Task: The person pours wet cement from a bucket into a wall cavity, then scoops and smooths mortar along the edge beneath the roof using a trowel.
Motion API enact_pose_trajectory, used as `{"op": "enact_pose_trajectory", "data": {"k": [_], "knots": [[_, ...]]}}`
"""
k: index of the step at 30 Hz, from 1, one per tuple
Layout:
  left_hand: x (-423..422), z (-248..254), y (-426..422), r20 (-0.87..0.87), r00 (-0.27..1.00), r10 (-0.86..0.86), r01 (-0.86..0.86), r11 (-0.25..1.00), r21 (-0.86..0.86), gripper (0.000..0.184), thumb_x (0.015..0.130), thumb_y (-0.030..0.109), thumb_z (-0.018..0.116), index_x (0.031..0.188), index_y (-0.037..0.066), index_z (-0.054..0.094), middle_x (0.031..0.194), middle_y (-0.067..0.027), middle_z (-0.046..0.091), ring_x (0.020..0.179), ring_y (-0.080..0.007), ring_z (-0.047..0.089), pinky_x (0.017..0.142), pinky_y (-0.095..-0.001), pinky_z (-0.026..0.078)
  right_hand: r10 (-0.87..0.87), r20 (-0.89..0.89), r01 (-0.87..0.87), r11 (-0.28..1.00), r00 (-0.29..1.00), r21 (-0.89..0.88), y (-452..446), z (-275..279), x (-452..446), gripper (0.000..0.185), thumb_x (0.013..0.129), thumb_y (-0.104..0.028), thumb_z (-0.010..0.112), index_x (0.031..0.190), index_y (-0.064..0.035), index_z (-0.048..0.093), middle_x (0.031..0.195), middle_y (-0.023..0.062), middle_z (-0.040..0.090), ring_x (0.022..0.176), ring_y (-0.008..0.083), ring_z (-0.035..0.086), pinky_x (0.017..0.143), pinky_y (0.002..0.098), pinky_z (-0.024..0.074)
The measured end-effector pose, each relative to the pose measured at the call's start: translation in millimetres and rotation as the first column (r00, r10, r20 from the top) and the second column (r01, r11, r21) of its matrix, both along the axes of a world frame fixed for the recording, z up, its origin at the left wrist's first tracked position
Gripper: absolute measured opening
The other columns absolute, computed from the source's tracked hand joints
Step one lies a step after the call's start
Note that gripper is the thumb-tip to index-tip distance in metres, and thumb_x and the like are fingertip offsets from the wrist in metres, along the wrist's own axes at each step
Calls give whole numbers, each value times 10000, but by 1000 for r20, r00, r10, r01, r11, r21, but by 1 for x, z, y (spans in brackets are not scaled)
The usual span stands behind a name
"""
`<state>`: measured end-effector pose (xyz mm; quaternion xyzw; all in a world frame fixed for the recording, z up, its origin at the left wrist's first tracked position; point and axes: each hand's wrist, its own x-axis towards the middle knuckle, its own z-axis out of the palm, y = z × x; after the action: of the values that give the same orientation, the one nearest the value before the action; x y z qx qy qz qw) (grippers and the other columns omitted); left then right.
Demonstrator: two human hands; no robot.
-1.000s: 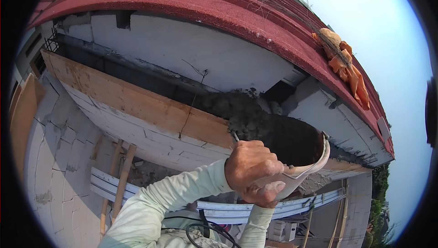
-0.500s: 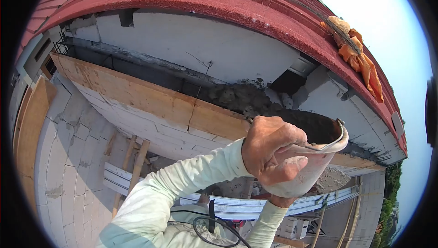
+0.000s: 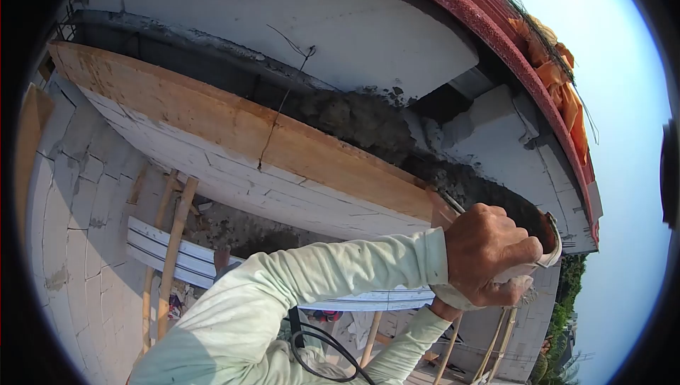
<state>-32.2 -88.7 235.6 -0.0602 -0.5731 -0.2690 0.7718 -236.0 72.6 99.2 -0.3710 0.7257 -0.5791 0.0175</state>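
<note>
Bucket, position: in my hands, right of the view's centre, by the right-hand stretch of the trough (image 3: pixel 177 60); bucket (image 3: pixel 517 271) partly hidden by my fingers.
Bucket, long axis: tilted, not upright; it runs from the base, low near my right wrist, up the view and rightward, away from my body.
Bucket, mouth: points outward, to the trough side; contents cannot be told.
Left hand: left hand (image 3: pixel 487 256) closed on the bucket's near side by the rim; the nearer of my two to the mouth.
Right hand: right hand (image 3: pixel 445 309) at the base end; fingers hidden, so I cannot tell its grip.
Board: board (image 3: pixel 212 117) slants down rightward to the bucket, whose axis crosses its line; contact with the rim cannot be told.
Concrete: concrete (image 3: pixel 354 116) heaped between board and wall (image 3: pixel 368 27), up and left of the mouth.
</note>
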Motion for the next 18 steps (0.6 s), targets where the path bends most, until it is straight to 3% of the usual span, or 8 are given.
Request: {"op": "enact_pose_trajectory", "data": {"k": [7,9,12,14,16,17,18], "knots": [[-15,-1,-7,-6,1000,-16,16,999,35,342,662,286,614,906,48,586,588,-58,542,454,-215,526,436,-358,399,25,-181,-18,999,983,39,-2,22,-17,400,829,-137,599,1208,-15,562,1284,124,556,1195,334,503,995,485,337],[-18,2,-16,-161,985,-55,67,995,69,318,662,241,635,903,41,579,567,-51,533,444,-191,516,423,-327,391,34,-250,-20,998,968,59,-1,27,-23,400,826,-134,600,1207,-16,564,1283,122,558,1196,335,503,997,489,333],[-12,2,-28,-169,978,-125,147,981,124,277,684,179,642,907,33,565,551,-37,488,434,-135,462,417,-275,352,53,-405,-21,996,913,82,0,36,-35,400,822,-131,602,1204,-18,568,1281,119,562,1197,338,503,998,493,328],[5,0,-38,-13,942,-336,324,894,311,239,711,131,635,911,33,549,579,2,469,474,-68,406,450,-228,324,79,-594,-9,993,801,120,-2,46,-41,401,818,-128,604,1203,-20,570,1280,118,564,1198,340,503,999,497,324],[5,-5,-58,-128,920,-371,387,806,447,199,744,101,612,914,30,536,639,20,476,521,-37,384,479,-214,314,96,-804,49,987,586,154,-12,57,-43,401,815,-125,605,1201,-21,573,1279,116,566,1198,342,502,1001,500,320],[5,-6,-66,-204,908,-365,418,805,420,187,754,92,602,910,20,527,682,26,485,543,-27,384,498,-205,325,111,-843,102,976,527,192,-17,77,-24,392,834,-133,600,1213,-38,566,1252,138,573,1179,342,512,979,475,354],[8,-6,-71,-257,865,-431,501,709,497,179,777,117,577,903,1,523,688,12,478,523,-37,375,487,-208,322,129,-874,156,962,468,225,-34,101,-2,383,854,-140,594,1225,-54,559,1224,160,580,1160,342,522,957,451,387]]}}
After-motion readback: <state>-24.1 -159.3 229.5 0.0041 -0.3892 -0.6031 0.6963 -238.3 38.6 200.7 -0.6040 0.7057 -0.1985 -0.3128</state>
